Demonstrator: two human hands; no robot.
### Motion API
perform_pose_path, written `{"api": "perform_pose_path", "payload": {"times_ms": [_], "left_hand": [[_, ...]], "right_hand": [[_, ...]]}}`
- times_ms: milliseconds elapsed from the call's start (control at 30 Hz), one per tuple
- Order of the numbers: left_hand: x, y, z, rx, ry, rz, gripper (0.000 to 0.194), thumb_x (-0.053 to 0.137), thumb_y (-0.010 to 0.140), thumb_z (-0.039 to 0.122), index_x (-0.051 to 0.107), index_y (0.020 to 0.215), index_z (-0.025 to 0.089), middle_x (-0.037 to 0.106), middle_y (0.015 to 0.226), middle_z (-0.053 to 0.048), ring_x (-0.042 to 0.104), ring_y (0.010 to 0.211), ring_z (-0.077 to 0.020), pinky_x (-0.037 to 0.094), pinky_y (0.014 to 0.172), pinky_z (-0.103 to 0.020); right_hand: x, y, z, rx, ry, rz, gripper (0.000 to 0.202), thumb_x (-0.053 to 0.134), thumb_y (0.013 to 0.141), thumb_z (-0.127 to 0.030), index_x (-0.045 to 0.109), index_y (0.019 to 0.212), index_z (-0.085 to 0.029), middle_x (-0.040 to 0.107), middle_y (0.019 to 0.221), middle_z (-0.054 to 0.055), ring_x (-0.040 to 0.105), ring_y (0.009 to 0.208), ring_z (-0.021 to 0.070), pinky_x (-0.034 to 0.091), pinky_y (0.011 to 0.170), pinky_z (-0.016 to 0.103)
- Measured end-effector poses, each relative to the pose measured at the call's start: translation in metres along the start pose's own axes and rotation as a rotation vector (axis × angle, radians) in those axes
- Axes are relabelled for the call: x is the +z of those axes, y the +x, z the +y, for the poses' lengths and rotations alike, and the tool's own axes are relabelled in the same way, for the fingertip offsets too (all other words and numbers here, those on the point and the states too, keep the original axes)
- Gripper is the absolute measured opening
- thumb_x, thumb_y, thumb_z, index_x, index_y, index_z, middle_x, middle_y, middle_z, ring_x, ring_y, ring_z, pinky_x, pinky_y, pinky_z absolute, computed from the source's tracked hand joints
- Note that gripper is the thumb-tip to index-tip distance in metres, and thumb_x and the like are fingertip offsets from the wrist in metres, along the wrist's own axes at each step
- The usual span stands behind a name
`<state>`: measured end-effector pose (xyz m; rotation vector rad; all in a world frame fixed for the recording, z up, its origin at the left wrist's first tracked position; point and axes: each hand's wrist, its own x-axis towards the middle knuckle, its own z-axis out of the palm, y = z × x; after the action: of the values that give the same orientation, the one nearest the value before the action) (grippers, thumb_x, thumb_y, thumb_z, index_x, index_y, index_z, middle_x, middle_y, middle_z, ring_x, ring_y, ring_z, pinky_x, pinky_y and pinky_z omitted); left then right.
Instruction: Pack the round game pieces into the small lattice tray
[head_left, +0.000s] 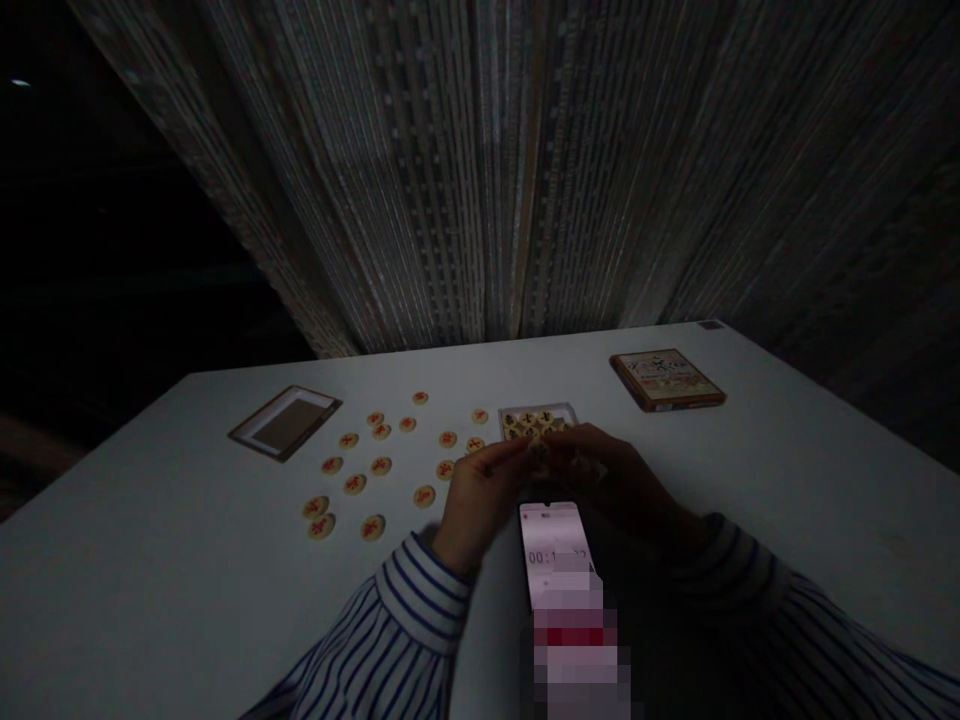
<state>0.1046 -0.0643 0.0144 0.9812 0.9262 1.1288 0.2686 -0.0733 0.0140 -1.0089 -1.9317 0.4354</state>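
Head view, far left: a shallow brown-edged box part [291, 428] lies on my white table [187, 480], well apart from my hands.
Red-marked discs: these round pieces [381, 466] lie loose between that box part and my left hand [480, 500]; some touch or overlap. I judge that my sleeve [427, 595] could sweep the nearer ones aside if I drew my arm left.
Left grip: my fingers are bent in towards a small disc [538, 449] at the tray's near side; whether they clasp it, I cannot tell.
Tray: the clear tray [568, 411] sits ahead of my fingertips, with dark-marked discs [528, 420] in it. A bump to its rim could jostle them out of order.
Phone: it lies lit [553, 530] just on my side of the tray; a slipped disc might drop on it.
Right grip: my right hand [622, 480] curls in from the other side, too shadowed for me to tell what it grasps. Poor light could make me misplace a piece.
Far right: a picture-covered box [666, 378] lies flat, well apart.
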Motion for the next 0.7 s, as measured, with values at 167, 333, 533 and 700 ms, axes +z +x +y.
{"api": "perform_pose_path", "payload": {"times_ms": [167,333,533,700], "left_hand": [[-0.0007,0.0008,-0.002,-0.012,-0.038,0.005,0.028,0.075,0.06,0.029,0.071,0.082,0.014,0.072,0.082,-0.008,0.066,0.075,-0.0171,0.053,0.074,-0.03],[0.0009,0.0003,-0.0023,-0.016,-0.054,0.027,0.025,0.075,0.06,0.028,0.071,0.08,0.014,0.072,0.08,-0.007,0.066,0.075,-0.0165,0.053,0.075,-0.03],[0.001,0.0,-0.0044,0.014,-0.069,-0.004,0.02,0.072,0.064,0.026,0.072,0.08,0.015,0.072,0.081,-0.006,0.065,0.074,-0.0145,0.052,0.073,-0.027],[-0.0007,0.0003,-0.0059,0.036,-0.041,-0.039,0.02,0.069,0.067,0.028,0.072,0.083,0.016,0.072,0.084,-0.007,0.065,0.077,-0.0142,0.05,0.077,-0.028]], "right_hand": [[-0.002,0.0024,-0.0053,-0.017,-0.082,-0.034,0.024,0.051,0.085,-0.033,0.063,0.103,-0.025,0.068,0.09,0.006,0.06,0.081,0.0178,0.047,0.068,0.034],[-0.0031,0.0051,-0.008,-0.078,-0.177,-0.052,0.023,0.049,0.085,-0.033,0.063,0.102,-0.026,0.068,0.084,0.004,0.059,0.075,0.017,0.044,0.064,0.033],[-0.0021,0.0025,-0.0006,-0.131,-0.289,-0.048,0.025,0.049,0.085,-0.034,0.061,0.104,-0.025,0.068,0.088,0.004,0.058,0.077,0.0177,0.042,0.065,0.034],[-0.0034,0.0044,-0.0001,-0.138,-0.368,-0.094,0.024,0.048,0.086,-0.034,0.061,0.103,-0.024,0.068,0.086,0.004,0.058,0.075,0.0176,0.04,0.063,0.033]]}}
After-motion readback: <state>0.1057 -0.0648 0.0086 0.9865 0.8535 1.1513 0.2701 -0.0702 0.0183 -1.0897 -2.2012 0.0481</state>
